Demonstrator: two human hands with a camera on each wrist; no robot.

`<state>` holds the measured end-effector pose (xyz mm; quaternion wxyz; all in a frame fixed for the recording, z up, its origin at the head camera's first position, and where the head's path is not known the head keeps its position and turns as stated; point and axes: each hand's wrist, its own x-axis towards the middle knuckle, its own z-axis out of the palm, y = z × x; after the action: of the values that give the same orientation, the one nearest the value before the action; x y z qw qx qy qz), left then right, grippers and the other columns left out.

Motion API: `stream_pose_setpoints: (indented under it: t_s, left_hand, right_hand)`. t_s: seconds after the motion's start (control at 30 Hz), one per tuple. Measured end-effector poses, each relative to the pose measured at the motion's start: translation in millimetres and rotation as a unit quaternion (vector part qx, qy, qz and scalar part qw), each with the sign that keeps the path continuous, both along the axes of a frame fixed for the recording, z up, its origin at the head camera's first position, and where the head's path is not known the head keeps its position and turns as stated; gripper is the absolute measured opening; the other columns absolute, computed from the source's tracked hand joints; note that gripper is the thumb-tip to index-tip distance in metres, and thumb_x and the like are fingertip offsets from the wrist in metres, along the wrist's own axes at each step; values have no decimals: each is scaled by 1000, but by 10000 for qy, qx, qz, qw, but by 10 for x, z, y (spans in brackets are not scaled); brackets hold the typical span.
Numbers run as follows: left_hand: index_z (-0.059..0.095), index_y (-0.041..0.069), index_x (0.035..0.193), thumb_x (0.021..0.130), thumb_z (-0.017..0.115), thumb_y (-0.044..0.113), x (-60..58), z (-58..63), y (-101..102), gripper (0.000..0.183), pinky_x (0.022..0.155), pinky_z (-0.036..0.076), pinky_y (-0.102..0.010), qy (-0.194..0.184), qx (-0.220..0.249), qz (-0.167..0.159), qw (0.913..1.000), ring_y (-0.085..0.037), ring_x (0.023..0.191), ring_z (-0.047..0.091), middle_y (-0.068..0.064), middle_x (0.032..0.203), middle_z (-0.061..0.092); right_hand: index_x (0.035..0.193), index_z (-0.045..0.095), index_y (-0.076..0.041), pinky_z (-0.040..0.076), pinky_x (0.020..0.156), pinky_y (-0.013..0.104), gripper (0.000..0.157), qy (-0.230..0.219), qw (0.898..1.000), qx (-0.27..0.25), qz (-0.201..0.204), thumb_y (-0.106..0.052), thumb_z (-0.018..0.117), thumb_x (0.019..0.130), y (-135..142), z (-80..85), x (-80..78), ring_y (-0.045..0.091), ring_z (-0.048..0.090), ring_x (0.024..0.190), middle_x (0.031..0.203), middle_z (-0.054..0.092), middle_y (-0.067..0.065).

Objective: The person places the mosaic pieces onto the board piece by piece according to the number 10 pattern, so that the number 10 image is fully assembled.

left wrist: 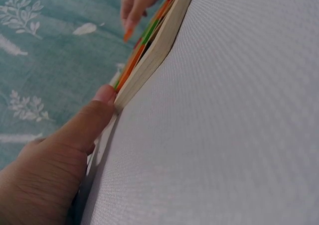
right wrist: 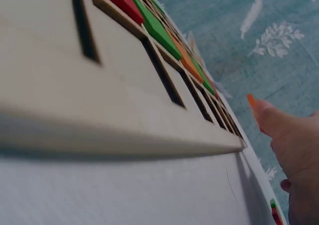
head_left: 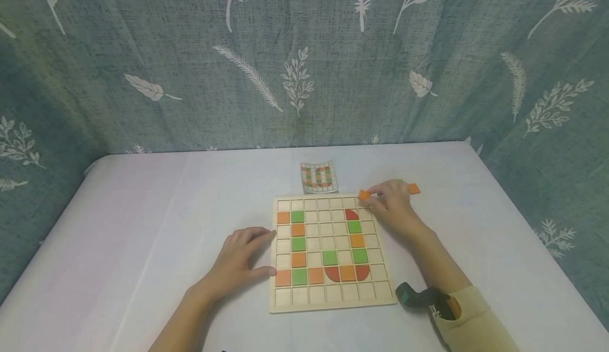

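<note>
A wooden grid board (head_left: 304, 303) lies on the table, with orange and green square tiles and red quarter-round tiles set in some of its cells. My right hand (head_left: 397, 209) pinches an orange square tile (head_left: 364, 194) above the board's far right corner; the right wrist view shows this orange tile (right wrist: 251, 100) at the thumb tip. At the board's left edge, my left hand (head_left: 240, 257) touches the rim with thumb and fingertip, fingers relaxed. The left wrist view has the thumb (left wrist: 87, 120) against the board's side.
A small pattern card (head_left: 319, 177) with a coloured grid stands behind the board. Another orange tile (head_left: 414, 188) and a partly hidden green piece (head_left: 399, 181) lie beyond my right hand. A patterned green cloth (head_left: 266, 119) hangs behind the white table (head_left: 142, 225).
</note>
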<state>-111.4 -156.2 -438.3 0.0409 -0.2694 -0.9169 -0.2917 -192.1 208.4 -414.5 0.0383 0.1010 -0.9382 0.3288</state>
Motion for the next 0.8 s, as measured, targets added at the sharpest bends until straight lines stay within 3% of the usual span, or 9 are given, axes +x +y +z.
stream_pose_setpoints:
  t_s: [0.23,0.5,0.8]
  left_hand:
    - [52,16,135,75,74,48,1,-10,-3,72,96,31,-44,39,-48,5,10000,-23,120,41,-2,130,50]
    - [52,17,135,75,73,49,-12,-7,-2,72,97,31,-44,5,-97,30,9999,-23,120,41,-2,130,49]
    - [53,15,134,75,73,49,-9,-16,1,71,97,32,-45,17,-140,56,9999,-23,120,42,-2,129,50]
  right_hand:
    - [105,62,-3,29,91,49,24,-143,9983,69,564,-21,63,90,-77,53,59,32,34,109,108,55,13]
    - [104,61,-4,29,82,43,26,645,9868,454,1412,-19,69,84,-209,19,91,26,40,94,98,57,10]
    - [105,62,-7,32,83,41,27,575,9837,914,1440,-27,67,87,-390,-47,126,24,38,96,97,56,4]
